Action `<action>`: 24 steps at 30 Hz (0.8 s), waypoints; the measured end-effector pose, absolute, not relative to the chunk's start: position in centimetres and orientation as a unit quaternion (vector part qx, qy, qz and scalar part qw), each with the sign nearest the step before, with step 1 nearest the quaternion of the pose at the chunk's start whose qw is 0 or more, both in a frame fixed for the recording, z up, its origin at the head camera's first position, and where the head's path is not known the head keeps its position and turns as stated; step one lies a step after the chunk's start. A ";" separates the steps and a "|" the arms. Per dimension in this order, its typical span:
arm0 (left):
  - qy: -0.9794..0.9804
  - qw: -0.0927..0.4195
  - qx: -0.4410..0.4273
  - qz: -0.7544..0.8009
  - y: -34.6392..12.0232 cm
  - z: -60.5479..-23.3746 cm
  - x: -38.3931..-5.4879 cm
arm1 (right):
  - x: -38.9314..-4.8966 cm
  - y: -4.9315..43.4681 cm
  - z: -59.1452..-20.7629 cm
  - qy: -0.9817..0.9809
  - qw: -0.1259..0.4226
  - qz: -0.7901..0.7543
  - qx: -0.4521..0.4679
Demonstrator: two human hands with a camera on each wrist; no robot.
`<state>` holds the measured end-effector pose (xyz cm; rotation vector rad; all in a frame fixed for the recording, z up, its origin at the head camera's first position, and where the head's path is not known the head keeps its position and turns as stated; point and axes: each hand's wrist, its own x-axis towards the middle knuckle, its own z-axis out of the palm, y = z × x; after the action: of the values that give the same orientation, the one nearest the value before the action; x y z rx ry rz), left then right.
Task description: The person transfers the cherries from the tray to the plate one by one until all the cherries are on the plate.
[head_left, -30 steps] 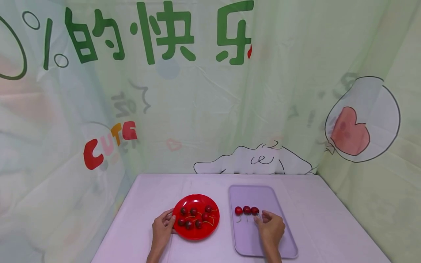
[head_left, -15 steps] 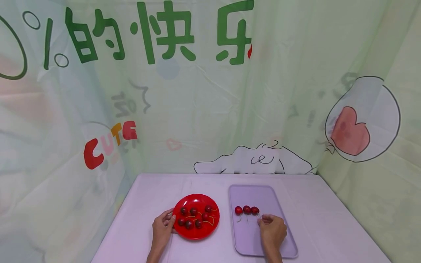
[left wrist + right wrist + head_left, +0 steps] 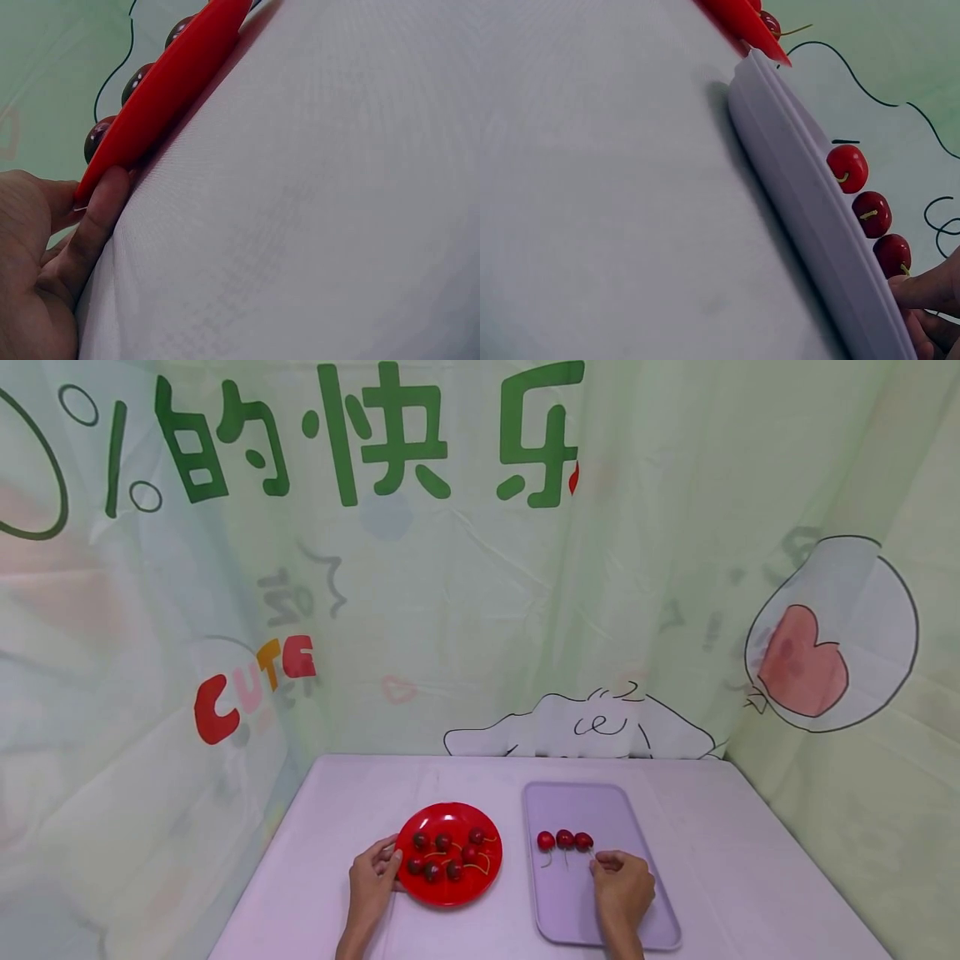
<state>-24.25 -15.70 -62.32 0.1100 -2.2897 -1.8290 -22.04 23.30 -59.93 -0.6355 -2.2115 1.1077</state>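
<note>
My left hand grips the left rim of a round red plate. In the left wrist view its thumb and fingers pinch the edge of that plate. Several dark red cherries with stems lie on it. To the right, a row of 3 cherries sits on a light purple tray, stems toward me. With thumb and fingertips my right hand pinches the stem of the rightmost cherry. The right wrist view shows the fingertips right at this cherry, its stem end partly hidden by them.
Plate and tray stand side by side on a table with a pale pinkish cloth. A printed curtain hangs behind the table and along both sides. The tray has a low raised rim.
My right hand has drawn back slightly to the right from the cherry toward the stem's end. The left hand and the plate keep their place; the head view has shifted a little.
</note>
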 end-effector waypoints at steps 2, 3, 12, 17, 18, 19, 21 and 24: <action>-0.778 0.105 0.039 -0.619 -15.7 -62.3 -24.3 | -22.0 23.3 -59.9 -0.829 0.290 0.416 -0.235; -0.779 0.105 0.039 -0.617 -15.7 -62.3 -24.3 | -21.9 23.3 -59.9 -0.829 0.291 0.416 -0.234; -0.783 0.102 0.044 -0.612 -15.7 -62.1 -24.1 | -21.8 23.2 -59.9 -0.823 0.297 0.415 -0.249; -0.785 0.105 0.045 -0.608 -15.7 -62.1 -24.1 | -21.7 23.3 -59.6 -0.818 0.293 0.428 -0.249; -0.786 0.105 0.044 -0.608 -15.7 -62.1 -24.1 | -21.7 23.4 -59.5 -0.816 0.292 0.431 -0.250; -0.787 0.105 0.044 -0.607 -15.7 -62.1 -24.1 | -21.7 23.4 -59.4 -0.815 0.291 0.435 -0.251; -0.787 0.105 0.044 -0.607 -15.7 -62.1 -24.1 | -21.7 23.5 -59.4 -0.812 0.286 0.442 -0.253; -0.784 0.105 0.045 -0.610 -15.6 -62.1 -24.1 | -21.7 23.7 -59.4 -0.810 0.278 0.449 -0.254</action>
<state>-24.09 -15.63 -62.08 0.1319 -2.3112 -1.7992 -21.68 23.74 -59.39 -0.6818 -2.1746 1.2065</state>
